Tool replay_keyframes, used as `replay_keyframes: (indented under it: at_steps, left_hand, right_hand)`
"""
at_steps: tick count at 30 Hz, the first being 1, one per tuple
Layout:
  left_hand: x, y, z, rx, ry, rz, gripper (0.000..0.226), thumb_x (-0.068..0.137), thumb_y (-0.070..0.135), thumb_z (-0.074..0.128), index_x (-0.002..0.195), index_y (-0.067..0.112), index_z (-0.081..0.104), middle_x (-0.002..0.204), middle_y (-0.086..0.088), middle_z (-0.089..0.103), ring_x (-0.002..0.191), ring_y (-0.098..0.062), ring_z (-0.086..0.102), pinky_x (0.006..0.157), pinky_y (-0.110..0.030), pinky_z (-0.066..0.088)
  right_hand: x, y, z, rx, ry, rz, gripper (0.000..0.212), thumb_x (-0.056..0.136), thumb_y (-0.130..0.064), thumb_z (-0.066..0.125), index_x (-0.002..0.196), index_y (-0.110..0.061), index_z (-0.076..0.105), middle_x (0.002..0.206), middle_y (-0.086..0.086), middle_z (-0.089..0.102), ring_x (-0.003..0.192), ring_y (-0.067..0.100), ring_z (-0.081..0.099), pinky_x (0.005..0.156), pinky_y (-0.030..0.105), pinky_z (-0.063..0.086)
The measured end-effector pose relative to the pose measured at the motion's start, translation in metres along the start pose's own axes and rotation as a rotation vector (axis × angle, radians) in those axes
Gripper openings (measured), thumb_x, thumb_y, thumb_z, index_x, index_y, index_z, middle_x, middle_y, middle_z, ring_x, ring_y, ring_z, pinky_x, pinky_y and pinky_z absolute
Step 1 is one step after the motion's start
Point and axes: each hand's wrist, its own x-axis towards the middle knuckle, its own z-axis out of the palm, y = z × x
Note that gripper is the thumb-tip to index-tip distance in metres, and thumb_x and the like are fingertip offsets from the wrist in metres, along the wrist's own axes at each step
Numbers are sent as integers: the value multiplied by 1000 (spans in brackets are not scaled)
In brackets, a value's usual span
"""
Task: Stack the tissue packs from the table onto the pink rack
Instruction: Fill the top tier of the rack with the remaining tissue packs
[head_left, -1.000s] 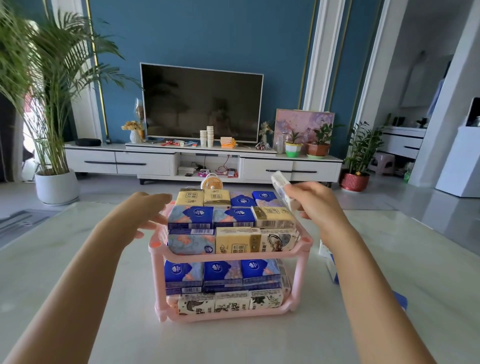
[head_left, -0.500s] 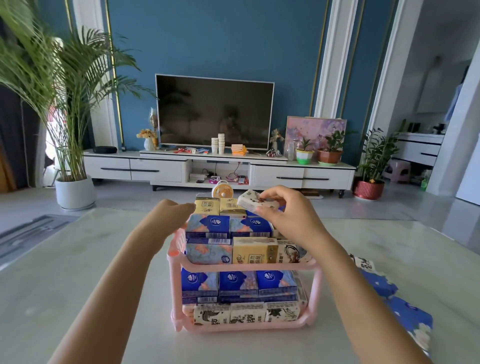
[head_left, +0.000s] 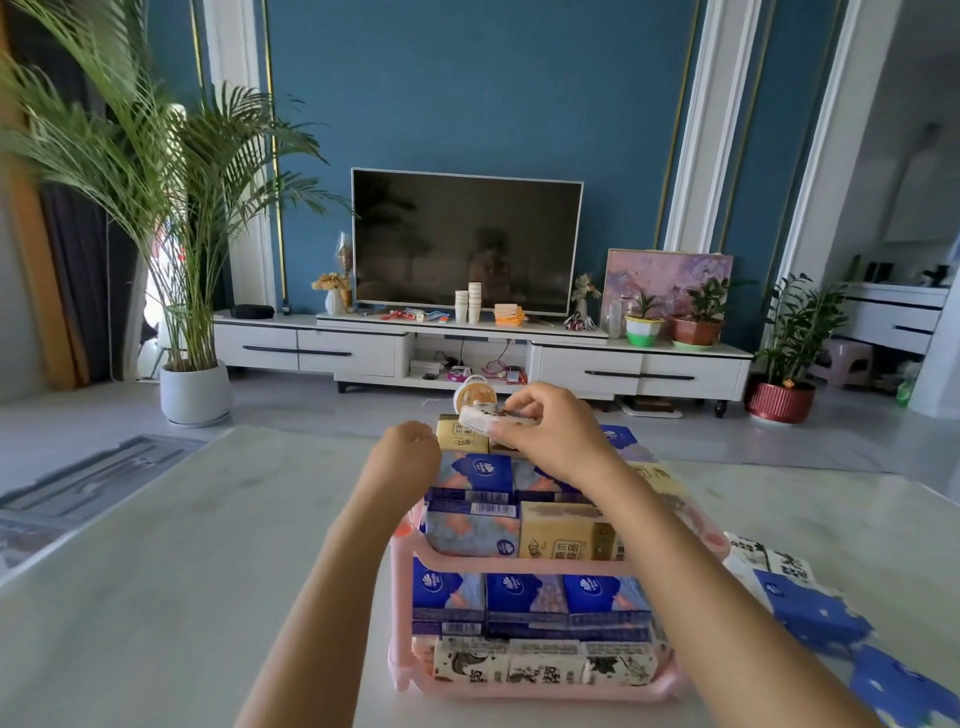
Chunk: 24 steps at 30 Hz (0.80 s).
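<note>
Right hand (head_left: 556, 436) pinches a white tissue pack (head_left: 485, 415) above the far top of the pink rack (head_left: 519, 565), whose two tiers look full to me; my left hand (head_left: 410, 454) sits against the stack, grip unclear, and several loose packs (head_left: 810, 608) lie by the table (head_left: 182, 571)'s right edge, so I judge it mostly done.

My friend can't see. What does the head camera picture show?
A person's right hand holds a small white tissue pack over the top of a pink rack already full of tissue packs, while the left hand is by the pile's left side. The rack stands on a pale table, with more packs lying to its right.
</note>
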Motion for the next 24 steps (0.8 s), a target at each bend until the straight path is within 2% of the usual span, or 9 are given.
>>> replay_keyframes:
  at_steps: [2,5,9,10,12,15,19,22,24]
  left_hand:
    - [5,-5,2,-51,4,-30,25,89,3,35,74,13,51,87,-12,56,80,-21,48,71,-31,38]
    - [11,-11,6,-114,-16,-33,23,91,10,34,79,10,55,80,-13,57,74,-20,50,68,-32,40]
    - [14,-10,11,-172,18,-14,34,98,28,33,91,7,59,92,-14,65,86,-26,60,79,-35,47]
    - [14,-10,12,-174,25,-21,37,98,31,32,98,7,61,97,-14,66,92,-27,61,83,-36,47]
    - [14,-7,13,-163,35,-37,42,99,36,29,106,7,59,103,-15,65,98,-29,61,87,-38,48]
    - [8,-1,11,-132,66,-45,41,100,37,27,99,7,55,98,-13,63,92,-25,59,82,-36,47]
    - [-10,27,7,23,238,112,37,99,26,32,76,4,52,70,-7,50,74,-24,47,62,-30,36]
    - [-33,62,18,-4,223,255,25,96,21,38,74,15,49,77,-5,52,73,-20,46,58,-26,35]
    - [-55,91,40,-186,20,290,19,95,21,43,80,18,54,84,-4,59,78,-18,54,65,-26,42]
  right_hand:
    - [14,-8,11,-82,40,-3,38,84,-39,63,111,-13,59,113,5,60,95,14,53,73,25,46]
    - [26,-14,31,-244,87,-2,44,84,-50,57,102,-10,62,112,9,55,102,22,53,82,33,50]
    - [28,-14,41,-136,79,-2,62,95,-53,31,54,-11,53,90,21,59,109,28,53,90,34,42]
    - [26,-14,39,-85,72,0,66,96,-51,27,54,-9,54,86,19,61,105,27,56,91,32,42]
    - [20,-13,29,6,31,8,69,98,-47,24,77,2,68,96,18,68,95,22,61,82,25,41]
    - [9,-8,6,108,18,-30,64,99,-42,23,99,5,67,105,22,67,94,30,62,64,20,41]
    - [-12,20,-42,261,152,27,46,98,-40,29,104,-12,65,100,0,63,90,11,55,84,27,43]
    - [-28,61,-87,379,256,180,24,97,-26,44,94,-14,64,89,1,65,78,12,56,70,23,46]
    - [-38,95,-113,406,317,301,15,93,-17,50,89,-13,64,81,4,65,67,13,55,60,20,46]
